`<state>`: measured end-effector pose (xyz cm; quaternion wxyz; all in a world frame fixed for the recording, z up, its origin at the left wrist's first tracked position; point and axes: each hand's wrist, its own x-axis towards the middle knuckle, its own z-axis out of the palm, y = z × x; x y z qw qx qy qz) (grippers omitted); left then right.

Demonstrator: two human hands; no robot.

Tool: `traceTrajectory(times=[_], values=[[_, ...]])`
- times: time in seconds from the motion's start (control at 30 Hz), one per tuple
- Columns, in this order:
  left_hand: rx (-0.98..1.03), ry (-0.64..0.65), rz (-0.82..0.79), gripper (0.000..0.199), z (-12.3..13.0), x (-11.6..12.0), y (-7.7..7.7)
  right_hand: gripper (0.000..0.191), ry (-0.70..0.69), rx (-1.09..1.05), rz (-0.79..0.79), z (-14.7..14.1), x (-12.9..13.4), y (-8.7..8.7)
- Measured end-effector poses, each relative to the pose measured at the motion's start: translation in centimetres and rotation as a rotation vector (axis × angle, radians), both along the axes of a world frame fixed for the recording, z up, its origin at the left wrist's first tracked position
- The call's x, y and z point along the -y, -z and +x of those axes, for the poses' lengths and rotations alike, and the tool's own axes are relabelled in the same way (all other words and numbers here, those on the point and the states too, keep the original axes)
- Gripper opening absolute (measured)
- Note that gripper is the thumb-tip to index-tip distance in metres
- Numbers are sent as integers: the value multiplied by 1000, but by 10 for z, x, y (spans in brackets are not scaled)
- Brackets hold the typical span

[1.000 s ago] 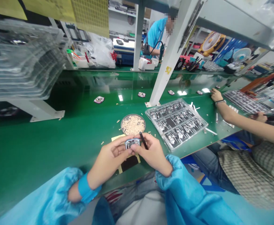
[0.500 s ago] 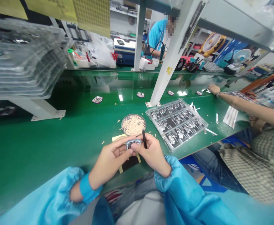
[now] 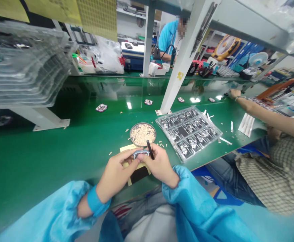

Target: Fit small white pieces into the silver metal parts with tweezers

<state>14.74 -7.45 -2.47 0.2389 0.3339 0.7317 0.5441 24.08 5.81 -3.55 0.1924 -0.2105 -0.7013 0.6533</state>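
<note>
Between my two hands is a small blue-rimmed watch case [image 3: 137,153], its open side with dark inner parts facing up. My left hand [image 3: 119,168] is closed on its left end, thumb at the front edge. My right hand [image 3: 159,164] presses its thumb on the case and also grips a thin black stick-like tool [image 3: 150,149], whose kind I cannot make out; it slants up and left. Below the hands lies a dark pad with yellow edges [image 3: 140,173]. Just beyond them sits a round dish [image 3: 143,133] of small pale pieces.
A clear compartment tray [image 3: 189,131] of small parts is at the right, by a white post [image 3: 172,80]. Several similar cases, one a purple-rimmed case [image 3: 101,108], lie along the far strip. Stacked clear trays [image 3: 23,67] stand left. A co-worker's arm [image 3: 262,112] reaches in from the right.
My hands and the watch case have shifted slightly left. The black tool now leans further left. The co-worker's hand at the right has moved a little right and up.
</note>
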Motion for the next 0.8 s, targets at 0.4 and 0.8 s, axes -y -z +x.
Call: traceTrajectory(times=[0.4, 0.8], values=[[-277, -53, -42, 32, -4, 2, 6, 10, -93, -235, 525, 10, -25, -14], [-327, -20, -70, 31, -4, 2, 9, 13, -181, -193, 676, 11, -30, -4]])
